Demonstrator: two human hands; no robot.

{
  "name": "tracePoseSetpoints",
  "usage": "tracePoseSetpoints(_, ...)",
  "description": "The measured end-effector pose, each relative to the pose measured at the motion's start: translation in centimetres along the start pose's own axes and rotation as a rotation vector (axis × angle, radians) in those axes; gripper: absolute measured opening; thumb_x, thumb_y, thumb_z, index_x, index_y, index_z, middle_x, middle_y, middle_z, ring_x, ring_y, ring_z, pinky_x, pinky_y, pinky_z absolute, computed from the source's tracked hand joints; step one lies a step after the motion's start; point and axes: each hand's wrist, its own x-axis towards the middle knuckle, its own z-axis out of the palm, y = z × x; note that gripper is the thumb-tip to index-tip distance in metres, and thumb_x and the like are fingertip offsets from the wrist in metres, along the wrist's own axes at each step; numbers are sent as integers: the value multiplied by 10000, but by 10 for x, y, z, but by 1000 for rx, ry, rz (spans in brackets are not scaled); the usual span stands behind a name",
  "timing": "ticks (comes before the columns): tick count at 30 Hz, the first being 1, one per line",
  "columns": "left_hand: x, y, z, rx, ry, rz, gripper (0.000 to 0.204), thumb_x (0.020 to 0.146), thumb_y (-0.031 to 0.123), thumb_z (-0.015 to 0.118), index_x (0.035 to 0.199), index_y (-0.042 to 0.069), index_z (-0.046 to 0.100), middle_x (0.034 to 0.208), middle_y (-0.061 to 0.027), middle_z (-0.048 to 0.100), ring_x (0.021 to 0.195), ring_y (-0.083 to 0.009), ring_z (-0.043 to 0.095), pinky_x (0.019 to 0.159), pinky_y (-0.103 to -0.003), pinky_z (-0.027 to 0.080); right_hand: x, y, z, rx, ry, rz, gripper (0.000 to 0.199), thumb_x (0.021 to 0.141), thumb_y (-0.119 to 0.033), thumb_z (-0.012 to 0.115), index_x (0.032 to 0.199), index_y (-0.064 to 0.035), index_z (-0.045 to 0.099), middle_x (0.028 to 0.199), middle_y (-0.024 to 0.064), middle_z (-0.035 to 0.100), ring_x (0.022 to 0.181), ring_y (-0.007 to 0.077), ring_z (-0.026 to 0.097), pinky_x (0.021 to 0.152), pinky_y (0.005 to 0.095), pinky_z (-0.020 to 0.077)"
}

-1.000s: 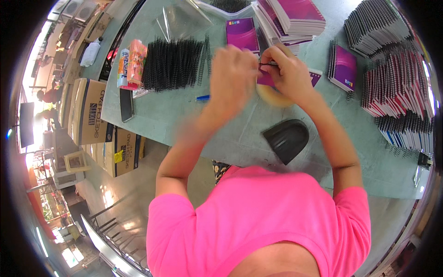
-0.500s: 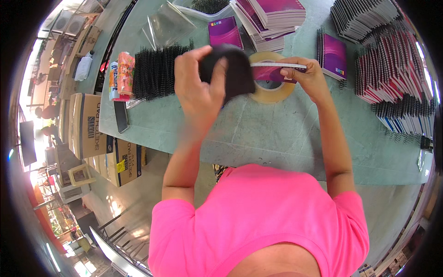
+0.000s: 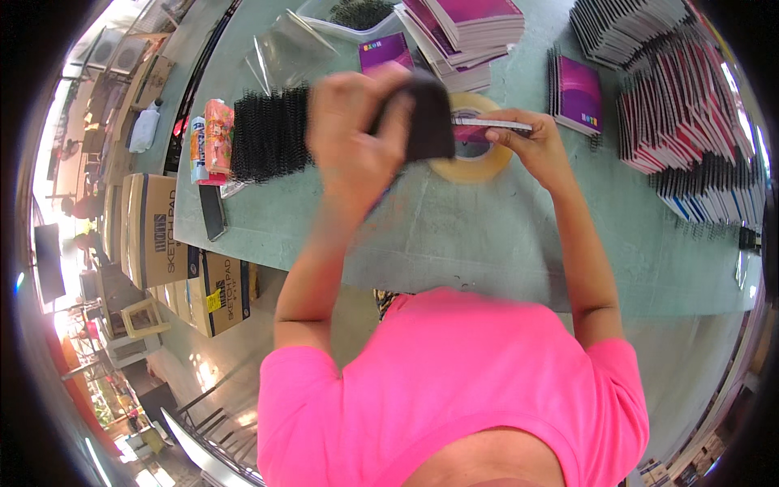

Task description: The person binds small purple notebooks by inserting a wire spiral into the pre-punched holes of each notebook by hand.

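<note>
My left hand [image 3: 353,138], smeared by motion, grips a black flat-sided piece [image 3: 428,120] whose kind I cannot make out. Between the thumb and fingers of my right hand [image 3: 533,150] is a thin notebook [image 3: 507,125], held with its white punched edge toward me and part of its purple cover showing below. The black piece is close to the notebook's left end; whether they touch is hard to tell. Under both lies a wide roll of clear tape [image 3: 471,169] on the green table. A purple notebook [image 3: 385,52] lies just beyond my left hand.
Black binding coils [image 3: 270,134] stand bunched at left beside an orange packet [image 3: 218,134]. Stacks of purple notebooks [image 3: 475,28] and a clear tub [image 3: 349,31] are at the back. Spiral-bound notebooks [image 3: 682,105] crowd the right side. Cartons [image 3: 154,231] stand left of the table [image 3: 487,243].
The black piece has turned and shifted slightly right in my left hand, covering more of the notebook's left end. My right hand stays nearly in place, still holding the notebook.
</note>
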Motion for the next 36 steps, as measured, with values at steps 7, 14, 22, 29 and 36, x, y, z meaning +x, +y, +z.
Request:
tracePoseSetpoints(7,-6,14,13,-39,-222,40,217,692,53,703,902,96,665,850,-82,590,758,-227,581,701,-300,460,3,-1,-1,116,-9,25,246,781,-36,670,1024,-3,651,920,28,666,816,72,580,756,220,462)
tracePoseSetpoints(14,-11,19,18,-22,-260,-53,224,704,38,695,924,57,655,853,-82,557,750,-198,580,677,-296,466,1,3,0,145,-2,36,257,779,-44,681,1027,2,629,901,6,637,841,61,559,777,204,442)
tracePoseSetpoints(22,-3,25,21,-52,-177,-57,255,678,15,702,924,73,670,858,-62,554,752,-187,572,657,-293,460,5,18,-4,123,-68,2,291,810,-32,643,1096,5,608,933,0,641,826,62,552,759,222,446)
tracePoseSetpoints(29,7,33,19,-122,-239,38,263,676,44,701,923,73,615,818,-90,536,746,-265,554,641,-323,462,-1,9,4,158,-54,3,257,827,-39,628,1080,4,612,920,7,640,819,70,560,750,223,453)
tracePoseSetpoints(36,-65,32,31,-126,-612,-54,298,670,104,757,880,55,550,850,-76,535,835,-260,541,676,-350,446,7,9,-4,125,-14,-24,215,789,-34,667,997,2,625,926,24,638,828,78,584,730,212,483)
